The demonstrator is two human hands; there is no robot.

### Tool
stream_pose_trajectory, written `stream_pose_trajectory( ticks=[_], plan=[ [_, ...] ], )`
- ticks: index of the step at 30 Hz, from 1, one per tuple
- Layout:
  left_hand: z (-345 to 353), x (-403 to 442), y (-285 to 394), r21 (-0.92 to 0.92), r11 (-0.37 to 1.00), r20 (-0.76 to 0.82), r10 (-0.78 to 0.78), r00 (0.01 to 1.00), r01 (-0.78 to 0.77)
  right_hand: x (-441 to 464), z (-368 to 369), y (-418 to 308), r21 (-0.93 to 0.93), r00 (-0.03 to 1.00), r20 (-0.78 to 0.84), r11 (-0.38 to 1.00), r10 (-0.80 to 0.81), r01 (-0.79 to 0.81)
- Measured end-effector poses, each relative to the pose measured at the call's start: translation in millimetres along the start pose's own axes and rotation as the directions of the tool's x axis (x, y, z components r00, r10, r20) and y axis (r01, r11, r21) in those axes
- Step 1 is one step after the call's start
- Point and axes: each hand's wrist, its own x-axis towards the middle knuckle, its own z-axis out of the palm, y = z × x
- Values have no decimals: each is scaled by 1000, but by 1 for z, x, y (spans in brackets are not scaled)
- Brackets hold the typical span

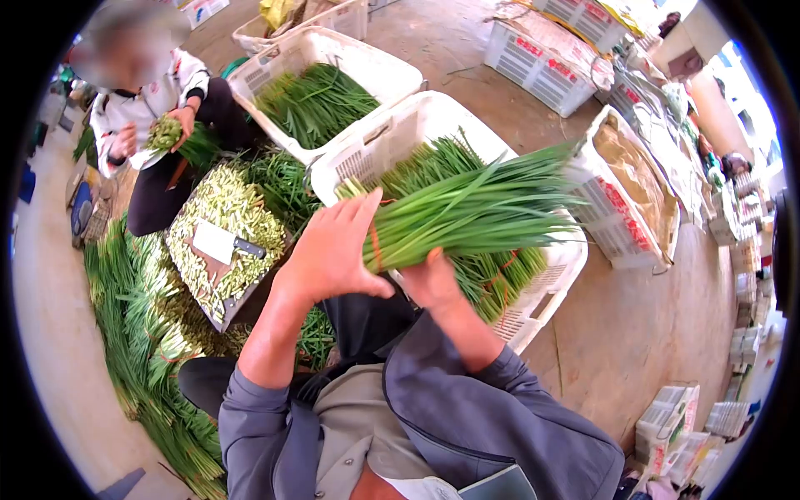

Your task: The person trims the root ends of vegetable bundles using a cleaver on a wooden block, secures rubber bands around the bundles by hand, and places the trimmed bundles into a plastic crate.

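Observation:
A bundle of long green stalks (467, 208), tied with an orange band near its cut end, lies across both my hands above a white crate (546, 304). My left hand (329, 246) cups the cut end, with thumb and fingers spread around it. Under the bundle, my right hand (432, 282) grips its lower side; some of its fingers are hidden. More banded bundles (508, 279) fill the crate below. To the left, a cleaver (218, 242) with a dark handle rests on a board (225, 312) covered in pale cut stalk ends (225, 196).
A co-worker (158, 108) sits at the upper left, holding another bundle (167, 133). Beside them stands a second white crate (383, 62) with greens. Loose stalks (125, 308) lie along the left. More crates (533, 71) stand at the back and right.

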Motion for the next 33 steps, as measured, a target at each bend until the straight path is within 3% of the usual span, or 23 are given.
stream_pose_trajectory(
  ticks=[2,3,4,5,6,7,8,10,11,12,14,16,17,18,20,21,22,23,24,27,29,30,33],
  plan=[
    [5,-10,2,49,989,248,-146,958,138,-28,-33,31,34,992,-98,996,80,-77],
    [15,-19,0,45,991,262,-133,956,126,-41,-30,29,-5,954,-228,979,195,-201],
    [26,-28,-5,123,979,224,-187,957,162,-45,-30,15,5,953,-235,981,192,-196],
    [34,-38,-11,202,957,181,-245,952,208,-50,-33,-8,-159,849,-237,843,472,-513],
    [33,-40,-10,207,953,193,-262,946,222,-54,-33,-30,-310,651,-279,576,706,-757],
    [31,-39,-6,223,955,166,-234,958,194,-49,-22,-53,-554,536,-285,320,795,-769],
    [28,-38,-3,246,953,134,-212,968,175,-42,-3,-74,-752,412,-314,40,855,-658],
    [30,-35,-1,299,939,114,-212,971,170,-42,22,-88,-841,683,-267,181,680,-510],
    [29,-33,1,306,936,158,-227,961,171,-37,31,-90,-983,870,-77,106,487,-147],
    [27,-31,2,316,934,198,-236,951,166,-24,45,-91,-974,936,194,-54,294,219],
    [22,-32,-1,301,931,246,-285,927,207,0,48,-78,-833,881,344,-327,325,446],
    [22,-42,-12,248,949,148,-238,960,197,20,30,-51,-726,834,311,-453,455,517],
    [14,-44,-15,246,924,254,-353,900,293,29,26,-44,-791,836,148,-444,529,421],
    [8,-49,-19,259,917,234,-365,901,304,38,29,-39,-834,803,-11,-448,596,322],
    [-6,-69,-39,-281,930,-102,-275,956,237,49,35,-40,-865,799,-15,-408,601,291],
    [-7,-87,-56,-535,793,-114,-409,905,291,51,36,-43,-902,804,-46,-370,593,222],
    [-13,-97,-59,-792,572,-168,-542,823,215,52,21,-37,-906,848,108,-299,518,298],
    [-9,-109,-67,-899,419,-174,-610,773,128,55,30,-36,-908,867,138,-288,479,304],
    [-1,-121,-76,-967,255,-162,-674,721,21,60,41,-32,-910,880,169,-273,444,312],
    [45,-118,-65,-996,90,-64,-696,715,-2,77,96,-16,-964,875,162,-118,456,240],
    [50,-100,-43,-990,138,-117,-641,759,-35,85,106,14,-955,869,229,-72,440,288],
    [59,-99,-37,-981,-32,-133,-600,789,-190,88,106,29,-954,879,258,-37,401,297],
    [62,-101,-39,-946,-167,-121,-613,781,-278,92,112,50,-937,845,331,36,420,349]
  ],
)
